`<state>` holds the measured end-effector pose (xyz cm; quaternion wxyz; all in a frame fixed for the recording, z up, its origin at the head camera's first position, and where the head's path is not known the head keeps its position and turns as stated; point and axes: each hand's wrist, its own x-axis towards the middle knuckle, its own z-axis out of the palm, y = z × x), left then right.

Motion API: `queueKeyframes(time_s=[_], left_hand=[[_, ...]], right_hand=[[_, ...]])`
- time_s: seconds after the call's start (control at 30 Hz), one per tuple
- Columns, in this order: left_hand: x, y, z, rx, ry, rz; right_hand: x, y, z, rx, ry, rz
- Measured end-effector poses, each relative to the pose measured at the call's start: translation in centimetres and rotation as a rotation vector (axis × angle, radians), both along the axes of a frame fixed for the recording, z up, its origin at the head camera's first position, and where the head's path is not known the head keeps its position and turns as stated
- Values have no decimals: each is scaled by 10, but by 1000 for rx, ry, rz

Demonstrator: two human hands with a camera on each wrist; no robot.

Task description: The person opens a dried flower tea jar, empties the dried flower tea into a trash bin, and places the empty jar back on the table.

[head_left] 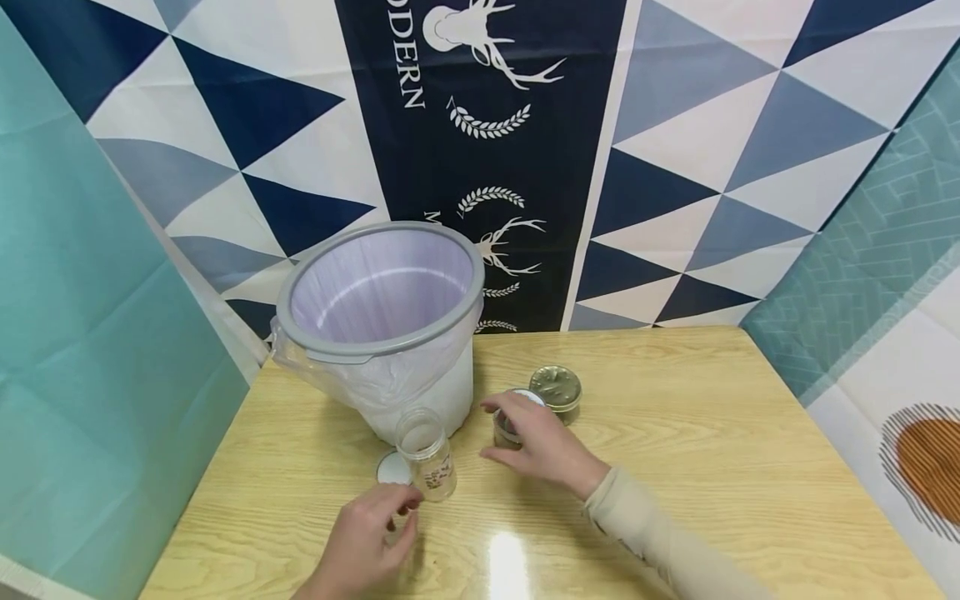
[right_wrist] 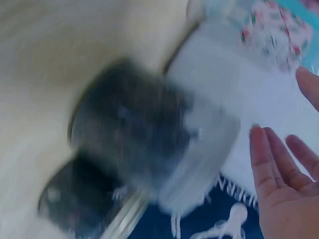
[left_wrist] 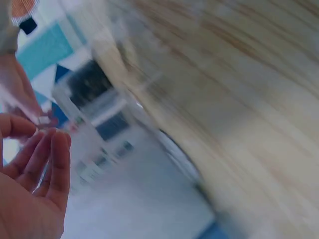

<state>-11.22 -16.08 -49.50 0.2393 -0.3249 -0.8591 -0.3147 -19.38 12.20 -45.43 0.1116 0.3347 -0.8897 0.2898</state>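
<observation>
- Clear jar [head_left: 429,468] stands uncapped before the bin [head_left: 442,379]; white disc [head_left: 393,469], probably its lid, lies alongside: opening looks done.
- Dark-filled jar [head_left: 505,435] and gold-rimmed container [head_left: 556,386] stand rightward; these seem left to handle.
- Left hand [head_left: 366,531] loosely curved, right hand [head_left: 545,446] spread about the dark-filled jar; neither visibly grips anything.
- Pale wood worktop [head_left: 712,442]; triangle-patterned cloth [head_left: 675,158] behind.

White capitals [head_left: 407,62] run down the dark panel [head_left: 547,167] of the patterned cloth behind the surface [head_left: 675,433]; "ODERN" can be read, its start cut off at the upper edge. Lower on the same panel stands a single "M" [head_left: 432,215], the rest hidden by the bucket [head_left: 442,383]. The clear jar [head_left: 426,458] bears small dark print [head_left: 437,475], too small to read.
</observation>
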Motion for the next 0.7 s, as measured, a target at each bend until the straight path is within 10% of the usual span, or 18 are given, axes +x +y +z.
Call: queueKeyframes(time_s=[0.23, 0.7], left_hand=[[4, 34, 2, -52, -10, -201], [-10, 85, 17, -235, -94, -85]], right_hand=[[-11, 34, -1, -79, -87, -138], [7, 45, -43, -158, -200, -407]])
